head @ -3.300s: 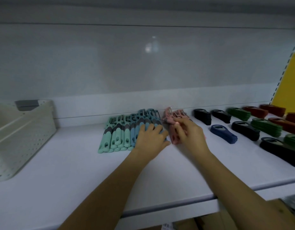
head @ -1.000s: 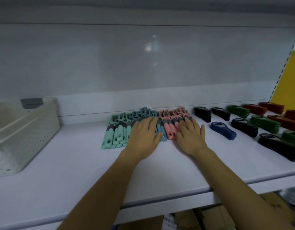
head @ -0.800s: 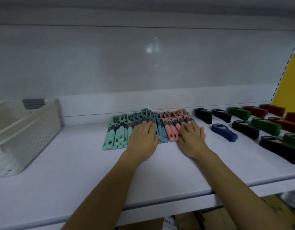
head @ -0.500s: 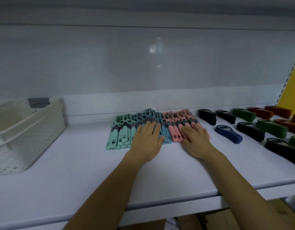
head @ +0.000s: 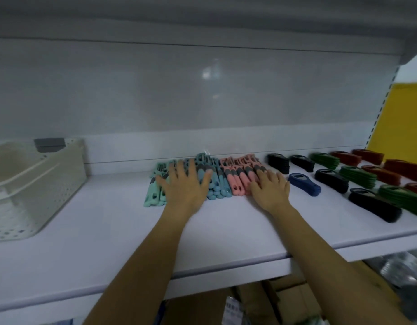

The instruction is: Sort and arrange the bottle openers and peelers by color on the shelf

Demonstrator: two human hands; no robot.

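Observation:
A row of peelers lies on the white shelf (head: 109,231): mint green peelers (head: 152,195) at the left, blue peelers (head: 218,186) in the middle, pink peelers (head: 238,181) at the right. My left hand (head: 185,186) lies flat with spread fingers on the green and blue ones. My right hand (head: 269,188) rests flat on the right side of the pink ones. To the right sit a blue bottle opener (head: 303,187), black bottle openers (head: 279,163), green bottle openers (head: 357,175) and red bottle openers (head: 367,156) in stacks.
A pale perforated basket (head: 26,188) stands at the shelf's left end. The shelf's back wall rises just behind the peelers. Cardboard boxes (head: 285,301) lie below the shelf. A yellow panel (head: 404,118) stands at the far right.
My left hand has slid left and spread its fingers over the green and blue peelers. The right hand stays flat on the pink ones. The view has shifted slightly.

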